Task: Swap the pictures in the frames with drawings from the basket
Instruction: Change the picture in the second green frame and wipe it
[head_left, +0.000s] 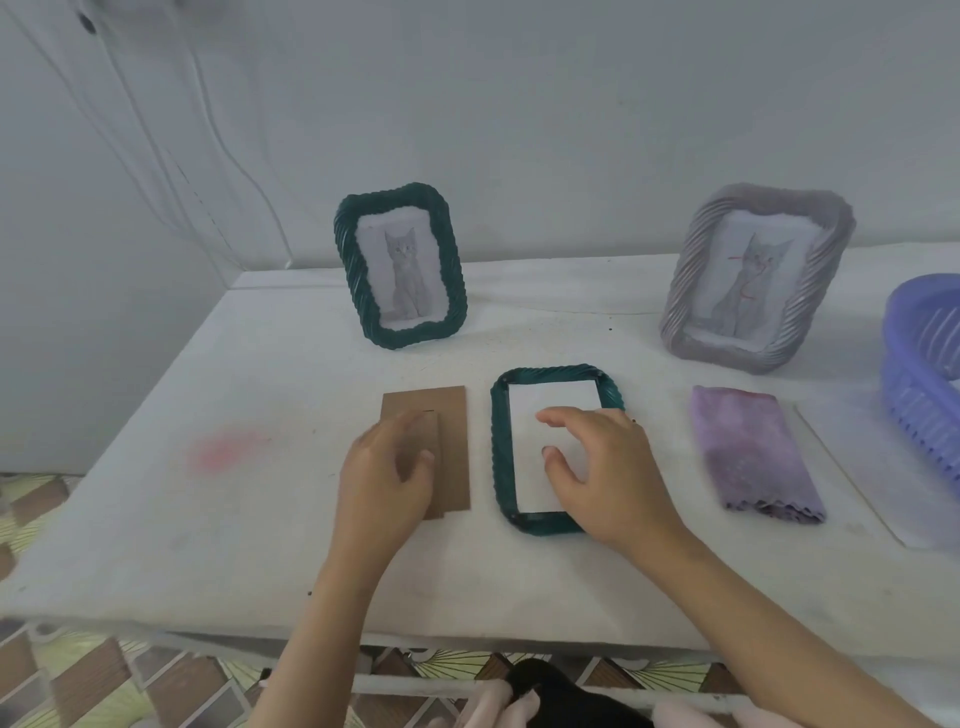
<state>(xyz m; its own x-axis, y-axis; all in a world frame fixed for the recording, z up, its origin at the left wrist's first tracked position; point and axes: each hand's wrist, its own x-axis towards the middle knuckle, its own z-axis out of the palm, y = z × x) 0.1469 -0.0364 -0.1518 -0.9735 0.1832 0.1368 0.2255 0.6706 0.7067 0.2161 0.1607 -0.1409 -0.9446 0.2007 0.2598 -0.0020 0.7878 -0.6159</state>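
A dark green frame (500, 457) lies face down in the middle of the table with a white sheet (550, 410) in its back. My right hand (597, 467) rests on that sheet, fingers spread and pressing it. Left of it lies the brown backing board (447, 405); my left hand (387, 473) is on it, fingers curled over its stand flap. Behind, a second green frame (400, 265) and a grey frame (756, 278) stand upright, each showing a cat picture. The blue basket (914, 374) sits at the right edge.
A folded purple cloth (753, 452) lies right of the flat frame. A clear sheet (883, 499) lies under the basket's near side. A pink stain (223, 449) marks the white table at the left. The wall stands close behind the frames.
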